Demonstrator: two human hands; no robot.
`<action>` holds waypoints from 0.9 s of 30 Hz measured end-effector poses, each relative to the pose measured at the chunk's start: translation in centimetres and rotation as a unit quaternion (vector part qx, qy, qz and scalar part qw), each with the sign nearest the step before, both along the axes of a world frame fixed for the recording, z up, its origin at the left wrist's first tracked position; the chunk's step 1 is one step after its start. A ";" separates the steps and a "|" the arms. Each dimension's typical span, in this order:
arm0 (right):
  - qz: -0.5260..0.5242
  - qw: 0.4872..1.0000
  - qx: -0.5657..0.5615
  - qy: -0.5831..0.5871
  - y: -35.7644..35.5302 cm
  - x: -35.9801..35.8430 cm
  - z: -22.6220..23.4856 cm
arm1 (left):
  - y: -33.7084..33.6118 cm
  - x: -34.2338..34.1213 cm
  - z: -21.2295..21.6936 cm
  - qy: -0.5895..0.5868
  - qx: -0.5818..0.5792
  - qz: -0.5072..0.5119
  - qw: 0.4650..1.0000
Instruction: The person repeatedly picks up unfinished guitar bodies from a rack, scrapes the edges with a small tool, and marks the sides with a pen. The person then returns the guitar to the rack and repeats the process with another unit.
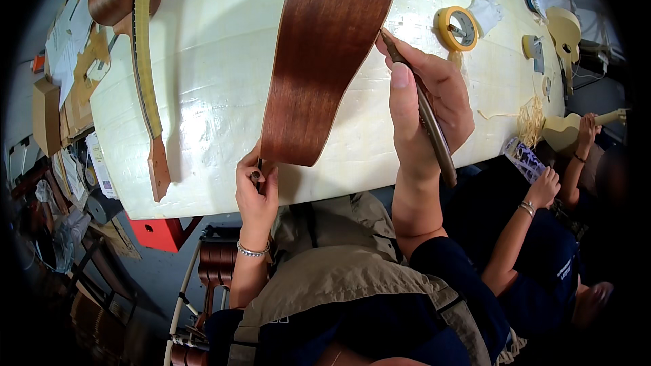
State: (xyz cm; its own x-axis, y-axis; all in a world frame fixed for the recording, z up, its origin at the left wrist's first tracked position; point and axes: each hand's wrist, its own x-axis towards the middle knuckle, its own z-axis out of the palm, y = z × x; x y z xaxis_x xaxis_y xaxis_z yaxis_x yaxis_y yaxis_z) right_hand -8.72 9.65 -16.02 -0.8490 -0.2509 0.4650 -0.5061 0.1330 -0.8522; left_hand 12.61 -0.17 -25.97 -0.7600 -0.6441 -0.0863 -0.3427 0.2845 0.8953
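Note:
A reddish-brown wooden ukulele body [325, 47] stands on edge on the table, its curved side facing up. My right hand [430, 95] is closed around a slim brown marker pen [432, 122]. The pen's narrow tip meets the body's right edge near the waist. At the body's near left corner is my left hand [256, 190], its fingers bent and touching the wood. A small dark cylinder [255, 177], perhaps a cap, pokes out between those fingers.
A white-covered table [210, 95] lies under the work. To the left rests a ukulele with a taped neck [142, 61]; to the right, a yellow tape roll [458, 28]. A co-worker's hand [544, 188] is at the right, near a pale ukulele [564, 132]. A red box [154, 232] stands below.

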 end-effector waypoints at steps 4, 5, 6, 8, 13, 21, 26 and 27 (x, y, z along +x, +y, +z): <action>0.000 1.000 -0.007 -0.008 0.0 0.0 0.0 | -0.1 0.0 0.2 -0.016 -0.006 -0.006 1.000; 0.001 1.000 -0.010 -0.012 0.0 0.0 0.0 | -0.1 0.0 0.4 -0.023 0.018 -0.001 1.000; 0.004 1.000 -0.011 -0.013 0.0 0.1 0.0 | 0.0 0.0 0.7 -0.029 0.042 0.004 0.999; 0.010 1.000 -0.012 -0.014 0.1 0.5 -0.2 | 0.0 0.1 0.8 -0.034 0.067 0.009 0.997; 0.014 1.000 -0.007 -0.024 0.4 0.9 -0.5 | 0.0 0.1 0.8 -0.032 0.068 0.008 0.997; 0.008 1.000 -0.006 -0.019 0.2 0.3 -0.1 | 0.0 0.0 0.9 -0.037 0.044 0.004 0.998; 0.018 0.999 0.002 -0.041 0.5 1.1 -0.2 | 0.0 0.1 0.6 -0.034 0.065 0.005 0.997; 0.019 0.998 0.025 -0.050 0.6 1.4 0.1 | 0.0 0.2 0.6 -0.033 0.062 0.005 0.998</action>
State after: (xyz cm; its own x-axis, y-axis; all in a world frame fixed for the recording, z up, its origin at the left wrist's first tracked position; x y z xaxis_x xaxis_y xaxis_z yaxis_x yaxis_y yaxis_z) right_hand -7.32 10.27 -15.91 -0.8802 -0.3034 0.3650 -0.4244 0.1586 -0.8915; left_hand 12.80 -0.21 -25.39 -0.7443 -0.6323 -0.2151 -0.4040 0.1699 0.8988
